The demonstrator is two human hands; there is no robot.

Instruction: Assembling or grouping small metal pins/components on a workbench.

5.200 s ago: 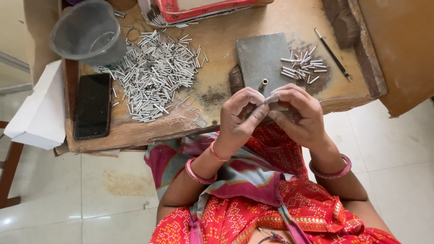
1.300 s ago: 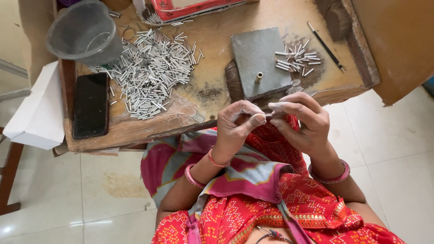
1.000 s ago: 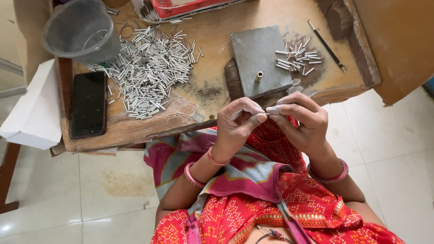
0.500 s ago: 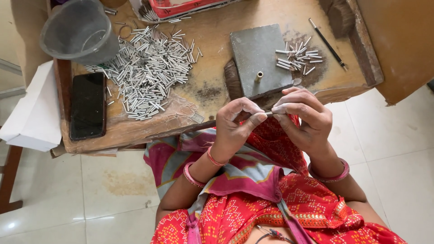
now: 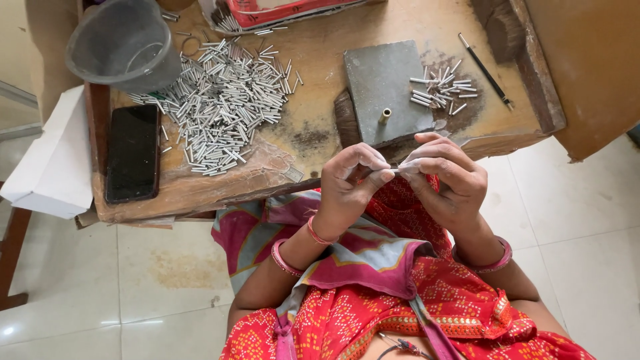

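A small metal tube is pinched between the fingertips of both hands, held over the lap just off the near edge of the bench; only a sliver of it shows between the thumbs. The left hand curls narrowly around one end, thumb and forefinger pressed together on it. The right hand closes on the other end the same way, its other fingers folded loosely above.

By the look of it, the step in hand is fine fingertip work on one tube, twisting or fitting something at its end; what exactly is too small to tell. The next move would call for a steady pinch and a short reach forward.

Just ahead of the hands lies a grey slab with a short brass peg standing on it. A small cluster of tubes lies beside the slab, with a thin black rod further right. Well to the left spreads the big pile of tubes, then a grey tub, a dark phone and a white box
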